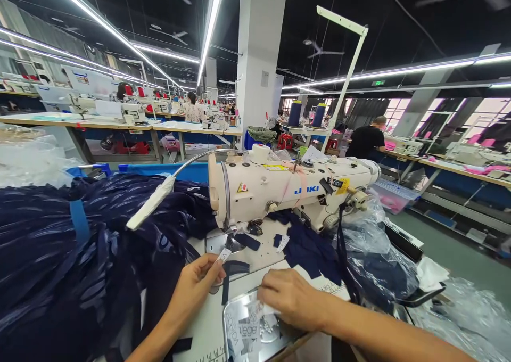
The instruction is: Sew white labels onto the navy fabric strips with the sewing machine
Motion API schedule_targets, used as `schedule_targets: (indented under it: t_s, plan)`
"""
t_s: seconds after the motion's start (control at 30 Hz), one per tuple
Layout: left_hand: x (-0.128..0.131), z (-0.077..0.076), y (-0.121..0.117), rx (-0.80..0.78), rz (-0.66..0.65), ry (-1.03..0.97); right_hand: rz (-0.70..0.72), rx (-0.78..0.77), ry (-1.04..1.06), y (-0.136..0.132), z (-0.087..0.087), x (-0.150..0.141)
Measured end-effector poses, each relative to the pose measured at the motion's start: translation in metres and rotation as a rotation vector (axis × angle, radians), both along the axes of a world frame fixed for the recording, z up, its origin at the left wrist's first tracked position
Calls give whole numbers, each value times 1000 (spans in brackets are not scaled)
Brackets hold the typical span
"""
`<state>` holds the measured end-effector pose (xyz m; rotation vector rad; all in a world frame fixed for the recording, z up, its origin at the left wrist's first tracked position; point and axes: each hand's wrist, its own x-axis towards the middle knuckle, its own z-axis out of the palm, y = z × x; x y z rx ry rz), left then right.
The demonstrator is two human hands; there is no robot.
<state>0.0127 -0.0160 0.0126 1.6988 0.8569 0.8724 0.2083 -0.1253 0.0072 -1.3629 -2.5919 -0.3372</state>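
My left hand (pixel 197 279) pinches a small white label (pixel 224 255) between thumb and fingers, just in front of the sewing machine's needle area. Narrow navy fabric strips (pixel 237 268) lie beside that hand on the machine bed. My right hand (pixel 289 297) is closed, its fingers curled down over a shiny metal tray (pixel 231 346) with printed labels (pixel 248 330) in it. Something white shows under those fingertips, but I cannot make out what they grip. Behind both hands stands the white sewing machine (pixel 259 191), with a lamp on a bent metal neck at its left.
A large heap of navy garments (pixel 99 255) fills the left side, with a blue band (pixel 80 221) around part of it. Navy scraps (pixel 309 245) lie under the machine arm. Clear plastic bags (pixel 365 234) crowd the right. A person in black (pixel 364 138) sits beyond.
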Motion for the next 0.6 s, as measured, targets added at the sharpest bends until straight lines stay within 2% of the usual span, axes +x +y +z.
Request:
schedule_targets:
  t_s: [0.1, 0.17, 0.3, 0.37, 0.43, 0.5, 0.6]
  plan:
    - [1, 2, -2, -16, 5, 5, -113, -135, 17, -12, -1, -10]
    - [0, 4, -2, -23, 11, 15, -153, -241, 85, -16, 10, -8]
    - [-1, 5, -2, -2, 16, 28, -79, -399, 252, -17, 39, 13]
    - [-1, 5, -2, 4, 13, 30, -145, -358, 280, -9, 46, 26]
    - [-1, 5, -3, 0, 6, 28, -302, -247, 216, 5, 44, 37]
    - [-1, 5, -3, 2, 4, 29, -423, -149, 77, 22, 34, 45]
    - [-3, 4, -2, 2, 7, 27, -459, -93, -118, 41, 16, 50]
